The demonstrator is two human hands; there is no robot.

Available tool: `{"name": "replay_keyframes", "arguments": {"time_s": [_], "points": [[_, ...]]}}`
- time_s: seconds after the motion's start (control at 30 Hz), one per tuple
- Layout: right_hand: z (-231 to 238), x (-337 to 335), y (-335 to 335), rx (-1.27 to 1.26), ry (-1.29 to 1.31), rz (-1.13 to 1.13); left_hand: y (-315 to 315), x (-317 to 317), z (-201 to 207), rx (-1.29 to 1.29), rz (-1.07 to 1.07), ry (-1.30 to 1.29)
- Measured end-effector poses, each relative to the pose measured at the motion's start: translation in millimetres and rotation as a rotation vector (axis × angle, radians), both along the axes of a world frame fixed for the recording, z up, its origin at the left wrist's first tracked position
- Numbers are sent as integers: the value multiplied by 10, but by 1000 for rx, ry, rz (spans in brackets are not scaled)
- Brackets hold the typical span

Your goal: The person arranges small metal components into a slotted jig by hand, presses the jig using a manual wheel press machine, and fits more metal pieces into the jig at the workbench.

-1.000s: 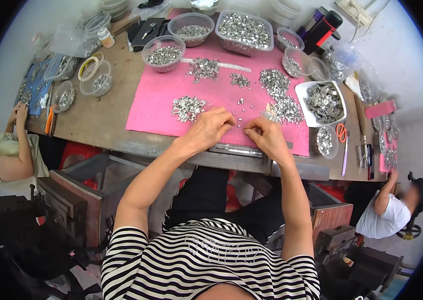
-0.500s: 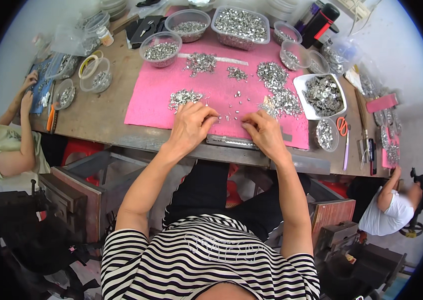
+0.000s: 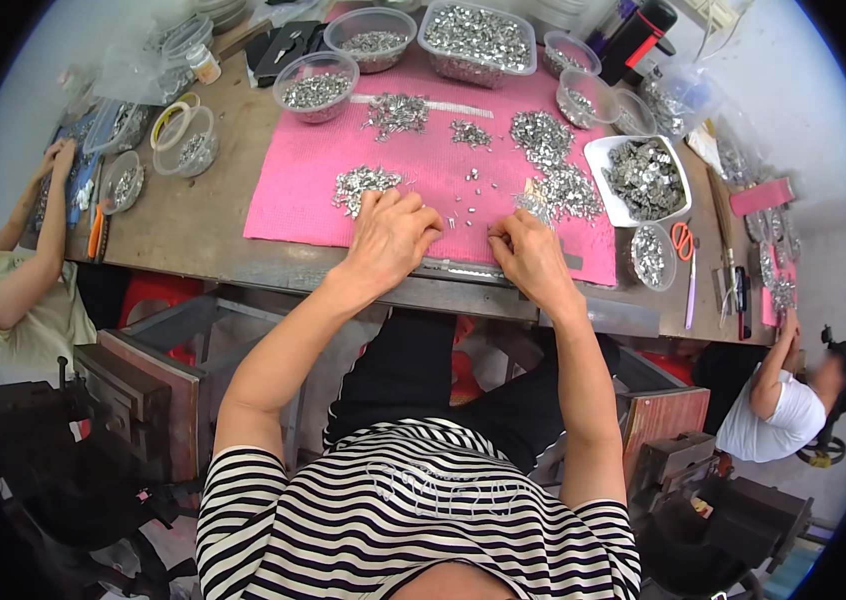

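Observation:
My left hand (image 3: 390,238) is at the near edge of the pink mat (image 3: 293,185), its thumb and fingers closed in a pinch. Just beyond it lies a heap of small silvery metal pieces (image 3: 365,186). Across a short gap, my right hand (image 3: 533,255) is also pinched, close to another pile of metal pieces (image 3: 565,192). Whatever either pinch holds is too small or hidden to make out. Several loose metal bits (image 3: 472,174) are scattered on the mat between and beyond my hands. A narrow metal strip (image 3: 468,272) runs along the table's front edge below them.
Clear tubs of metal parts (image 3: 316,88) line the back. At the right stand a white bowl (image 3: 595,165), a round tub (image 3: 651,257) and orange-handled scissors (image 3: 683,240). Co-workers sit at the left (image 3: 18,300) and right (image 3: 778,415).
The whole view has shifted slightly. My left hand has moved a little to the right, its fingers more curled; the right stays nearly in place. The left co-worker's hands have come together.

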State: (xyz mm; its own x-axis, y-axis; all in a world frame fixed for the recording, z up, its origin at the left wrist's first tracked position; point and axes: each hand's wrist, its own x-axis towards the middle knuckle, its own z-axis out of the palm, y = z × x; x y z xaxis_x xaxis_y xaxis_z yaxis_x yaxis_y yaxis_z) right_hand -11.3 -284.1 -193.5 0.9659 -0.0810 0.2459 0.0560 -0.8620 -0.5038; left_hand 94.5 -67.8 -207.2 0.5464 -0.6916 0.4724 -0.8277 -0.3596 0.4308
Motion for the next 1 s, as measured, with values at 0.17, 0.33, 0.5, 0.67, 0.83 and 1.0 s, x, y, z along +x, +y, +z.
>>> {"name": "replay_keyframes", "arguments": {"time_s": [0.17, 0.33, 0.5, 0.67, 0.83, 1.0], "points": [[83, -98, 75, 65, -69, 22, 46, -94, 6, -63, -83, 136], [86, -299, 428, 277, -153, 38, 99, -394, 2, -273, -74, 364], [-48, -349, 584, 273, -201, -11, 34, -520, -113, -376, -76, 337], [-130, -338, 637, 188, -288, -48, 8, -533, -185, -375, -77, 307], [-160, -325, 646, 165, -308, -58, -1, -546, -200, -368, -71, 295], [-157, -330, 667, 112, -353, -62, -8, -572, -152, -302, -43, 144]]}}
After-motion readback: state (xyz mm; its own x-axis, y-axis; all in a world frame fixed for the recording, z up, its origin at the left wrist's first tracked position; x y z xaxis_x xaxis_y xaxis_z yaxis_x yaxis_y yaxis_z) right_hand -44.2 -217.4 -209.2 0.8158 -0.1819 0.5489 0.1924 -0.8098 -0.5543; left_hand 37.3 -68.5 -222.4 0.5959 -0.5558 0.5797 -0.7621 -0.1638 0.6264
